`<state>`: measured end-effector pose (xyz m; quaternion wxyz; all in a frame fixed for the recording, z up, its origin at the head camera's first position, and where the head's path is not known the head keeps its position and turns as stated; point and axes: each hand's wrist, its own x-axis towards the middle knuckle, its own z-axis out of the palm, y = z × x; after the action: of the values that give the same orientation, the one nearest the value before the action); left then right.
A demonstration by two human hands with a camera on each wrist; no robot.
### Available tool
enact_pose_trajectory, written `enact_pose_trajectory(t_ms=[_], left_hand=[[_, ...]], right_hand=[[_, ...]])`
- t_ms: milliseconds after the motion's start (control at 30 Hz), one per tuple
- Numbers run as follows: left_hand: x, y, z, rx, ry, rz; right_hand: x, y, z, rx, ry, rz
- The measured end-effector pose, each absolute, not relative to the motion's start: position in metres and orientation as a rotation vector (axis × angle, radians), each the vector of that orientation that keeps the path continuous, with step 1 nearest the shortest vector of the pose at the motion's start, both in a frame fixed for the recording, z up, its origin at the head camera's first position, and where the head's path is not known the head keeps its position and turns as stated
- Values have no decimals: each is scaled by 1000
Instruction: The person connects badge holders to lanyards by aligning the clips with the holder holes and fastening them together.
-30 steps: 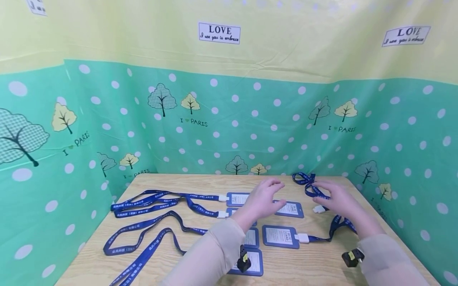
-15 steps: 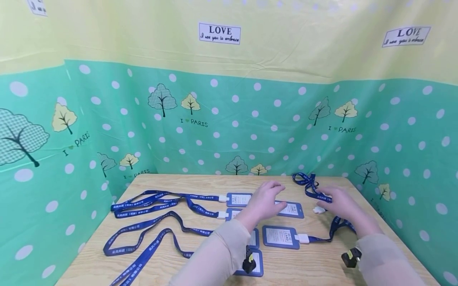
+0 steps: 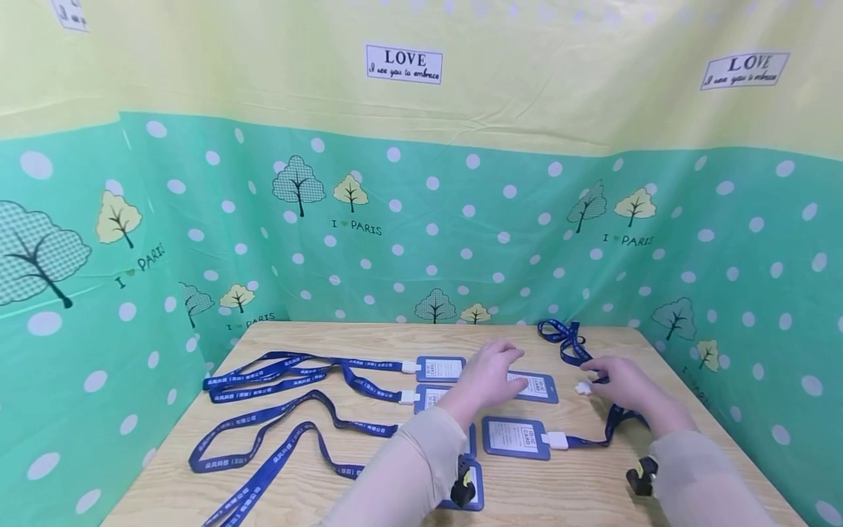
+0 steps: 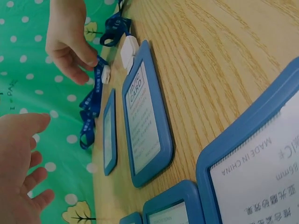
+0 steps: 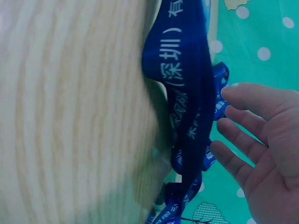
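Note:
My left hand hovers above the blue card holders, fingers spread and holding nothing. To its right, a blue card holder lies partly hidden behind the fingers. My right hand is at a bunched blue lanyard with a white clip, at the back right. Its fingers look fairly straight in the right wrist view, with the lanyard ribbon close to their tips. Whether they touch it is not plain. A second card holder, joined by a white clip to another lanyard, lies in front.
Several blue lanyards stretch over the left of the wooden table. More card holders, such as one at the back, lie in a column in the middle, partly covered by the left arm. A patterned green and yellow curtain surrounds the table.
My right hand has come slightly nearer and lower toward the white clip, leaving more of the back lanyard showing. My left hand has shifted only a little to the right and down.

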<state>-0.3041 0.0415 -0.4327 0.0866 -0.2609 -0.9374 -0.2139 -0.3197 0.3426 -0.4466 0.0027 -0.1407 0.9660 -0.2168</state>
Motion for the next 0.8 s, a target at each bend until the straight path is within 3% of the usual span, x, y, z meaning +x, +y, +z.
enact_pose_trajectory(t_ms=[800], left_hand=[[-303, 48, -439, -731, -2889, -574]], right_hand=[[-324, 343, -467, -200, 2995, -644]])
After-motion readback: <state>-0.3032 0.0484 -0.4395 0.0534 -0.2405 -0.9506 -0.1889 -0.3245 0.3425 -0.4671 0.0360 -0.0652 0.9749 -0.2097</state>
